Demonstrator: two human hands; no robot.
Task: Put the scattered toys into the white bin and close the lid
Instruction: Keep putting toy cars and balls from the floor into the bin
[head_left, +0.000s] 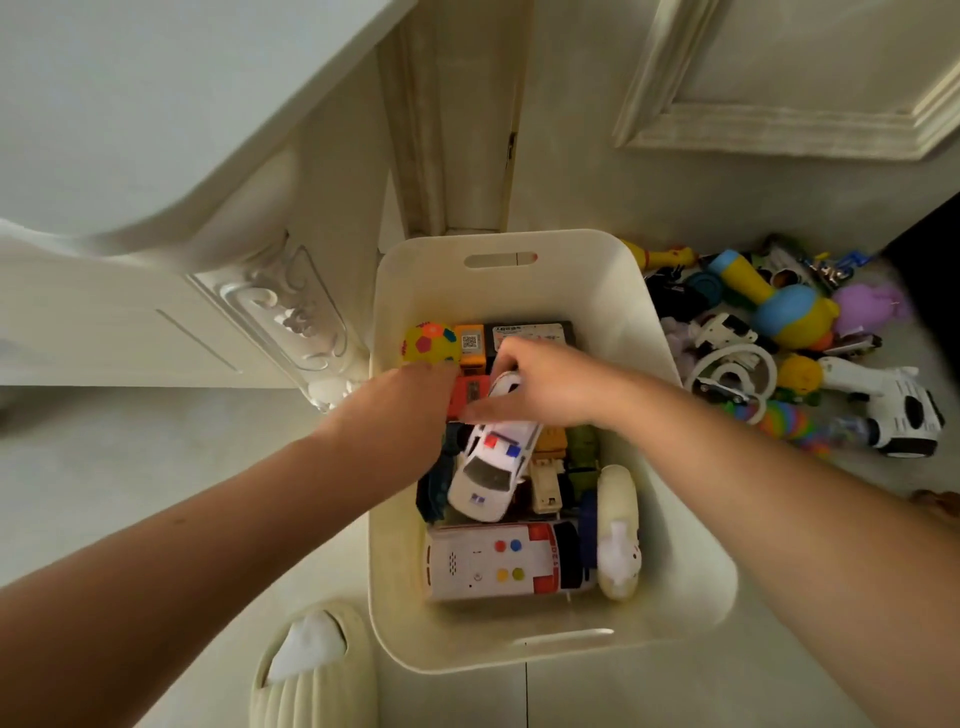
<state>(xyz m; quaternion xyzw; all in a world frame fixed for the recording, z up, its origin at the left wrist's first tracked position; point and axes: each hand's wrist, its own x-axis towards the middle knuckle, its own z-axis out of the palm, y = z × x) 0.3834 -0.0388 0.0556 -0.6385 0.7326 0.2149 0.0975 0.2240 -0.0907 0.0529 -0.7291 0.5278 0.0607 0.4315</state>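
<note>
Inside the lidless white bin (696, 540), the right hand (548, 387) grips the rear of a white police car (491, 470) with red-and-blue roof lights; the left hand (400, 410) hides its fingers, grip unclear; scattered toys (789, 332) lie beside the bin

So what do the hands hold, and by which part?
The right hand grips the white police car by its rear end. The left hand is at an orange toy; a grip cannot be told.

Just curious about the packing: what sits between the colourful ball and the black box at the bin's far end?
An orange block with a QR-code label sits between the colourful ball and the black box, seen in the head view.
</note>
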